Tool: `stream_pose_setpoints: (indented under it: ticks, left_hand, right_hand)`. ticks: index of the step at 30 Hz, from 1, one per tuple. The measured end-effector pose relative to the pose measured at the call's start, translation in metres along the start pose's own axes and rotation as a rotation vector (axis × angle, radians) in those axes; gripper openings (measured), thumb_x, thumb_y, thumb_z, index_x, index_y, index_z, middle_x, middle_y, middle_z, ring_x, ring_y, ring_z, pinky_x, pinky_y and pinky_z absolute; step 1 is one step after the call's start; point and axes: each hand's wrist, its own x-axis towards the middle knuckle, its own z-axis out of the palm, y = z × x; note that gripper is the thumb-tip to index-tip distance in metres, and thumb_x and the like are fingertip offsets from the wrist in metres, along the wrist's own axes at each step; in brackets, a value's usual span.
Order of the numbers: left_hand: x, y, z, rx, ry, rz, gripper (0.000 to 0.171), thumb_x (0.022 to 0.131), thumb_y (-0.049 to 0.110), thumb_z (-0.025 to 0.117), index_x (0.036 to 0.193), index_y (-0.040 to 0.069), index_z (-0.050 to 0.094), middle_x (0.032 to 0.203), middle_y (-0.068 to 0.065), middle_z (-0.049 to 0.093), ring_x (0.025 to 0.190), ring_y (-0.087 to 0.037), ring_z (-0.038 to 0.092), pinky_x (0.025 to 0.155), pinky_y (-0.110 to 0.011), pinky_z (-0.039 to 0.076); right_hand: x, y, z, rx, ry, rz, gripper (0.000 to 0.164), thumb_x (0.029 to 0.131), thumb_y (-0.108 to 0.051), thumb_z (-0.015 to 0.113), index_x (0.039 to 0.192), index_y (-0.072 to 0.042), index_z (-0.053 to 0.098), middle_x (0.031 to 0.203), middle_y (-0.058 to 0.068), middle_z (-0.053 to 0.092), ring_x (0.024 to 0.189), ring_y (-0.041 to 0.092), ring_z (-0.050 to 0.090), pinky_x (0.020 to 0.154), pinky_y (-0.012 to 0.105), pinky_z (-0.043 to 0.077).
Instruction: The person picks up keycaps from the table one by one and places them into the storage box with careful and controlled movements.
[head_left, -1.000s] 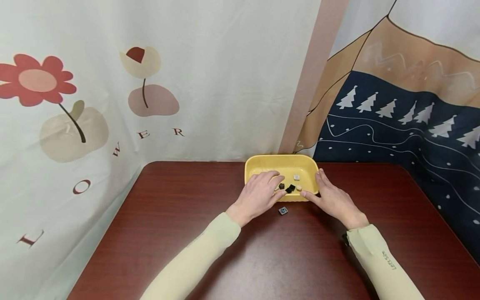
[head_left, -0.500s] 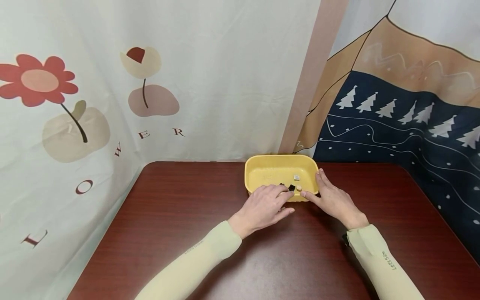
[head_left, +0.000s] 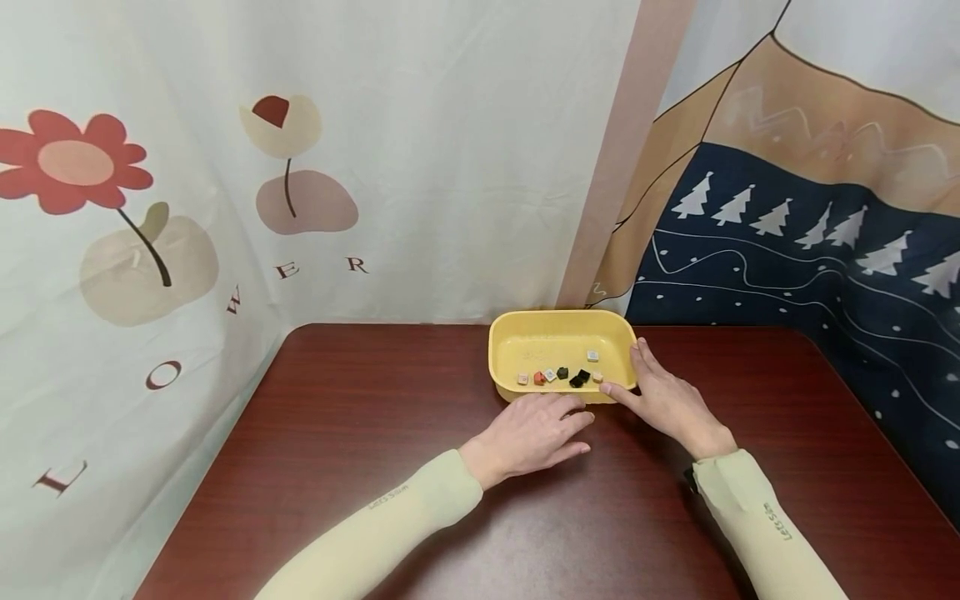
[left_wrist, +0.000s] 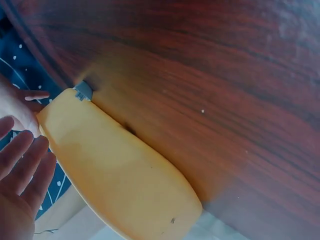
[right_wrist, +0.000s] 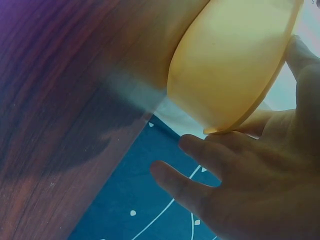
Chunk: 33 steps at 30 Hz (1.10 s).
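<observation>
My left hand [head_left: 534,437] is just in front of the yellow tub [head_left: 562,398], palm down with its fingers spread and holding nothing. A small blue-grey piece [left_wrist: 83,91] shows beside the tub's wall in the left wrist view; the hand hides it in the head view. My right hand [head_left: 675,408] holds the tub's right front corner, its thumb on the front rim and its fingers along the right side. Several small block-like pieces lie inside the tub: an orange one [head_left: 539,378], black ones [head_left: 581,378], and whitish ones including a white piece [head_left: 592,356] farther back.
The tub stands near the back edge of a dark red wooden table [head_left: 375,383]. Behind it hang a pale curtain [head_left: 450,167] with flower prints and a navy curtain [head_left: 750,258] with white trees.
My left hand has drawn back from over the tub to the table in front of it, uncovering the pieces at the tub's left front. The right hand has stayed on the corner.
</observation>
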Motion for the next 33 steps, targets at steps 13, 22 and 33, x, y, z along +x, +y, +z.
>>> stream_pose_setpoints:
  ticks: [13, 22, 33]
  left_hand:
    - [0.000, 0.005, 0.005, 0.017, -0.201, -0.009, 0.035, 0.101, 0.042, 0.066, 0.131, 0.024, 0.070, 0.136, 0.001, 0.065, 0.110, -0.015, 0.070, 0.085, -0.028, 0.057]
    - [-0.004, 0.009, 0.012, 0.099, -0.271, -0.039, 0.032, 0.101, 0.040, 0.066, 0.131, 0.028, 0.070, 0.141, 0.000, 0.063, 0.114, -0.016, 0.068, 0.081, -0.028, 0.058]
    - [-0.005, 0.010, 0.013, 0.163, -0.339, -0.013, 0.023, 0.099, 0.022, 0.067, 0.121, 0.026, 0.074, 0.129, 0.003, 0.068, 0.101, -0.015, 0.069, 0.077, -0.027, 0.056]
  right_hand:
    - [0.000, 0.000, 0.000, 0.006, -0.010, 0.006, 0.110, 0.097, -0.076, 0.045, 0.161, 0.008, 0.016, 0.168, 0.030, 0.009, 0.142, 0.053, 0.038, 0.104, 0.066, 0.043]
    - [0.000, 0.000, 0.000, 0.007, 0.000, -0.005, 0.110, 0.097, -0.075, 0.046, 0.161, 0.009, 0.018, 0.167, 0.031, 0.011, 0.145, 0.052, 0.034, 0.109, 0.065, 0.039]
    - [0.000, 0.000, 0.000, 0.011, -0.003, -0.003, 0.109, 0.097, -0.075, 0.047, 0.160, 0.009, 0.019, 0.167, 0.031, 0.011, 0.146, 0.053, 0.033, 0.108, 0.066, 0.039]
